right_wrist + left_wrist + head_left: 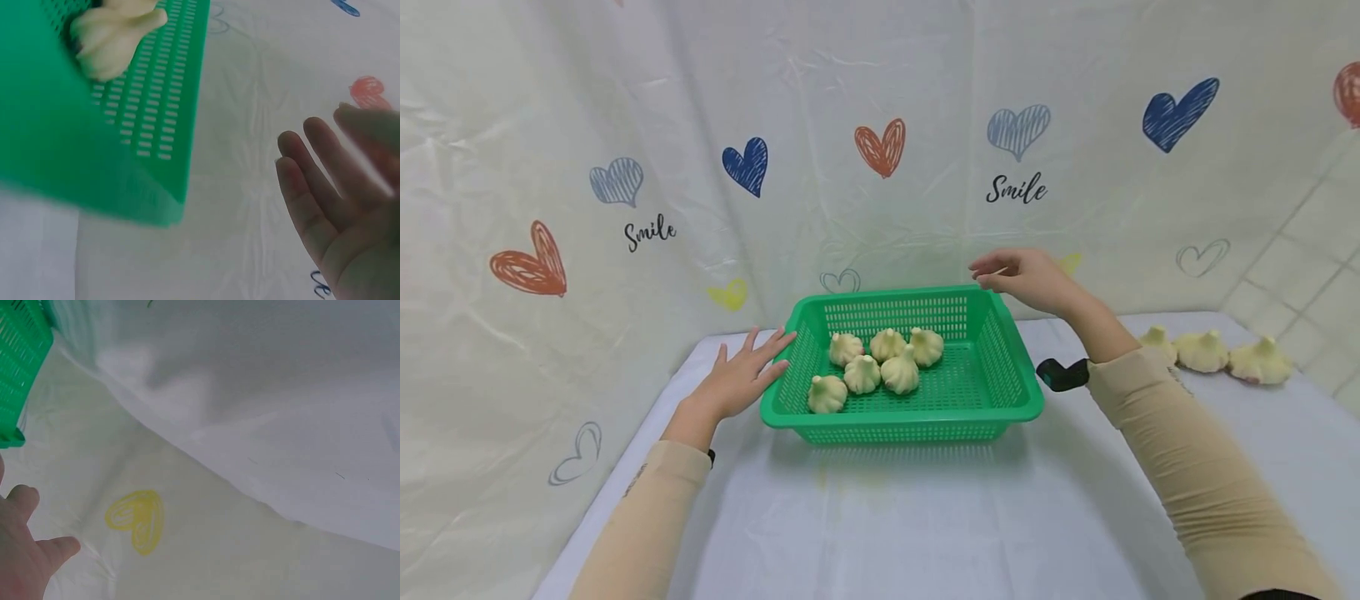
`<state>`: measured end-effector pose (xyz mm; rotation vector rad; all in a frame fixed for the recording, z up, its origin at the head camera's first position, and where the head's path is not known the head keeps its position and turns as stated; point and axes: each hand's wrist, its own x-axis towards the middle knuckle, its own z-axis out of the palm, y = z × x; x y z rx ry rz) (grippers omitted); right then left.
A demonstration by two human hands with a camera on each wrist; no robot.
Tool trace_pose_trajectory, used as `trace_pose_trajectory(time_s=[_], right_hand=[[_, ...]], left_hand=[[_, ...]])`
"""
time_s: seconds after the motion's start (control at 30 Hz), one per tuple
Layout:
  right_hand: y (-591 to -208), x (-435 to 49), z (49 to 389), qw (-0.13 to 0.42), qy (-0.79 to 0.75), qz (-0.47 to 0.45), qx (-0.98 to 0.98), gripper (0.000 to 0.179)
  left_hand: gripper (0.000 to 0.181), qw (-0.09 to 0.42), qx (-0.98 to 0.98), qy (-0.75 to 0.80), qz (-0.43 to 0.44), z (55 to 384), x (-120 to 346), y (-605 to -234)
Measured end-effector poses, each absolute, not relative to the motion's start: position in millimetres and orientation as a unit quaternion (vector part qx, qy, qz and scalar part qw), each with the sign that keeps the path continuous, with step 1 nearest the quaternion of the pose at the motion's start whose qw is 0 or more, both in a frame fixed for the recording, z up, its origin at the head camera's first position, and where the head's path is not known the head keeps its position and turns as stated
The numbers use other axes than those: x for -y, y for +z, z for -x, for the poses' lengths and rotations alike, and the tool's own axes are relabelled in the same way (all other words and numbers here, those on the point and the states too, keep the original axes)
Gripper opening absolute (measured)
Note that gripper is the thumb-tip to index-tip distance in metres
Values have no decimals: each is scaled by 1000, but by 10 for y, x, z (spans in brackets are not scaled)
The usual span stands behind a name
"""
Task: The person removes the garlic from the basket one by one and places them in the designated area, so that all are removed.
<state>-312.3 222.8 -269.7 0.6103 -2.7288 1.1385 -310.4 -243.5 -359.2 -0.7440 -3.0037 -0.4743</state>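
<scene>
A green perforated plastic basket [902, 419] stands on the table with several whitish garlic bulbs [900, 372] gathered in its left and middle part. My left hand [741, 375] is at the basket's left rim, fingers spread and straight, the fingertips overlapping the rim in the head view. Over the back right corner hangs my right hand [1030, 277], its fingers loosely bent and holding nothing. In the right wrist view that hand [347, 212] appears beside the basket wall [37, 144], with a gap between them.
Three more garlic bulbs [1202, 352] sit in a row on the table at the right, partly behind my right sleeve. A white cloth [865, 533] covers the table. Behind the basket hangs a pale sheet [820, 75] printed with hearts. A black device [1063, 375] is at my right wrist.
</scene>
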Motion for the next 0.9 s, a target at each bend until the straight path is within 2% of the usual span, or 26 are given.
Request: trace_pose_trajectory(time_s=[0.3,0.67,0.9], right_hand=[[-2837,-1883,3413,28,396,-203,895,33],[-3065,-1552,3679,-9,322,-224,920,30],[-3225,-1535,3719,-95,298,-236,920,39]], left_hand=[[59,2,960,-151,236,3102,2443,-3590],[59,5,961,-150,234,3109,2468,-3612],[61,4,961,-146,236,3131,2463,-3623]])
